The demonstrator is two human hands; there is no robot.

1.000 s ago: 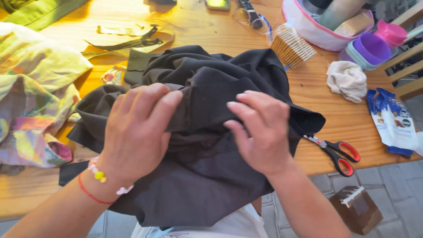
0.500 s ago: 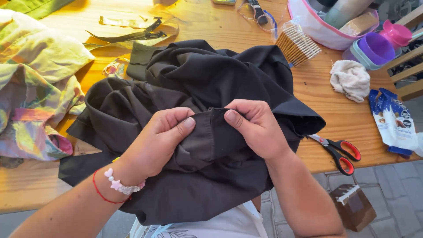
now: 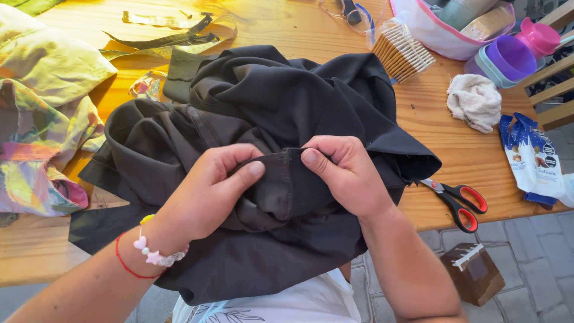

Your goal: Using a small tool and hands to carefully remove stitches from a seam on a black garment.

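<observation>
Since the previous frame both hands have drawn slightly apart along the hem, and the view has shifted a little nearer to the garment. Left hand (image 3: 209, 191) and right hand (image 3: 344, 173) are each closed in a pinch on a seamed edge of the black garment (image 3: 269, 107), thumbs on top, holding a short span of it taut between them. The garment lies bunched on the near middle of the wooden table (image 3: 466, 149), its lower part hanging over the near edge toward the person's white top (image 3: 287, 305). A beaded bracelet (image 3: 152, 254) and a red cord (image 3: 125, 266) circle the left wrist.

Surface: to the left, a crumpled pale multicoloured cloth (image 3: 42, 119); far left of centre, dark and yellowish fabric strips (image 3: 173, 36). To the right, red-handled scissors (image 3: 457, 200) lie at the near edge, just beside the garment. Farther right are a wadded white cloth (image 3: 475, 101) and blue-and-white packets (image 3: 529, 155). At the far right stand a stack of thin tan slats in clear wrap (image 3: 403, 51), a white pouch with pink trim (image 3: 436, 33), and purple and pink lidded containers (image 3: 511, 57). Eyeglasses (image 3: 350, 12) lie at the far edge.

Room: grey paving (image 3: 538, 263) lies below the table, with a small brown box (image 3: 475, 272) on it.
</observation>
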